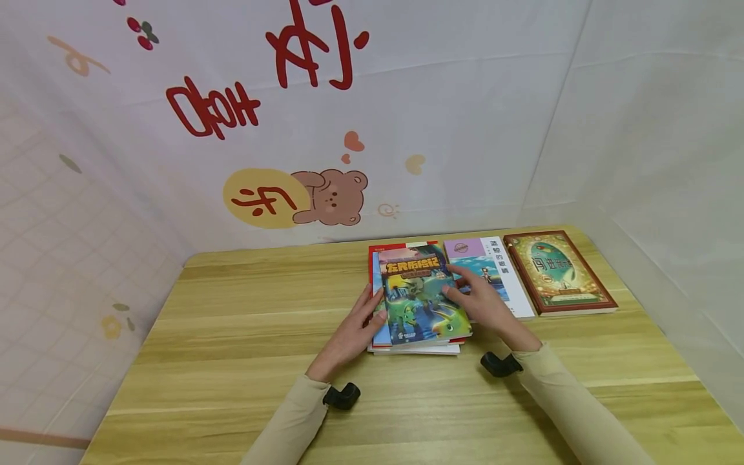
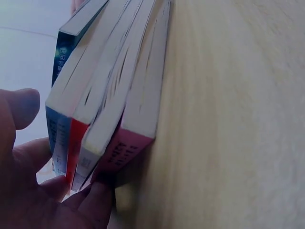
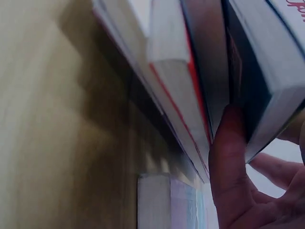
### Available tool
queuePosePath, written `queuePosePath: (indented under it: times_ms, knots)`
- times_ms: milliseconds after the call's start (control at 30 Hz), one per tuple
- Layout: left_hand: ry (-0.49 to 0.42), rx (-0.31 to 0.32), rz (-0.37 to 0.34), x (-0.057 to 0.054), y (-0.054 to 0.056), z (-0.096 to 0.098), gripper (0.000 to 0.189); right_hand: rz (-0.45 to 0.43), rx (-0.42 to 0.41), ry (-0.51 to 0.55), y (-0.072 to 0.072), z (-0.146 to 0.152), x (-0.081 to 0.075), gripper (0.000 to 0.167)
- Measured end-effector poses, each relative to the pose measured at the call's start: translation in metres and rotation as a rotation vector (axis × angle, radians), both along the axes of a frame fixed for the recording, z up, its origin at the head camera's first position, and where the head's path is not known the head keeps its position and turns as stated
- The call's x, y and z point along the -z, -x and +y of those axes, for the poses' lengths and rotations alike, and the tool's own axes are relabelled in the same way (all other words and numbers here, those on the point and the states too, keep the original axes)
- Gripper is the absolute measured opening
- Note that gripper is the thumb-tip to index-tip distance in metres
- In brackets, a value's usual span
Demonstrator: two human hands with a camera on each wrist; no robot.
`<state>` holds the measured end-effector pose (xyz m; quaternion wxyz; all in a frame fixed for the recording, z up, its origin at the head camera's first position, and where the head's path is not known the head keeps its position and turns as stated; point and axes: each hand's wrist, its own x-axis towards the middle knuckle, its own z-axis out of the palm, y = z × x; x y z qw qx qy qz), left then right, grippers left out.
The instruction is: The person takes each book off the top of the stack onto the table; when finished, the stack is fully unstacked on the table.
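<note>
A stack of books lies on the table, topped by a colourful paperback with green dinosaurs (image 1: 415,316) on its cover. My left hand (image 1: 351,332) rests along the stack's left side. In the left wrist view its fingers (image 2: 97,202) touch the spines low down, among them a blue spine, a red spine (image 2: 75,143) and a pink spine (image 2: 125,151) at the bottom. My right hand (image 1: 482,303) pinches the top paperback at its right edge, thumb over the cover. One finger (image 3: 231,157) reaches under its dark back cover (image 3: 257,112) in the right wrist view.
Right of the stack lies a white and lilac book (image 1: 520,294), partly behind my right hand. Beside it is a brown-bordered hardcover (image 1: 560,271). The wooden table (image 1: 250,310) meets a white printed curtain (image 1: 465,116) at the back. Black wrist mounts (image 1: 341,396) sit at both sleeves.
</note>
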<state>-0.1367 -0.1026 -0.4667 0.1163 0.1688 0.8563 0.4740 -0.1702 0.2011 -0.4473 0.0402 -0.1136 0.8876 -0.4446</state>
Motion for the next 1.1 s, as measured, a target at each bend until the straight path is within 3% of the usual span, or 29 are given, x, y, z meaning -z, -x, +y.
queuePosePath:
  times_ms: [300, 733, 1100]
  knots:
    - [-0.008, 0.009, 0.001, -0.002, 0.001, -0.001, 0.062, 0.042, -0.066, 0.083, -0.003, 0.003, -0.003, 0.043]
    - [-0.024, 0.004, 0.000, -0.001, 0.001, -0.001, 0.062, -0.076, 0.009, 0.202, -0.024, 0.023, -0.020, 0.046]
    - [-0.031, 0.009, 0.008, 0.001, 0.000, 0.000, 0.062, -0.056, 0.056, 0.216, -0.044, 0.045, -0.037, 0.048]
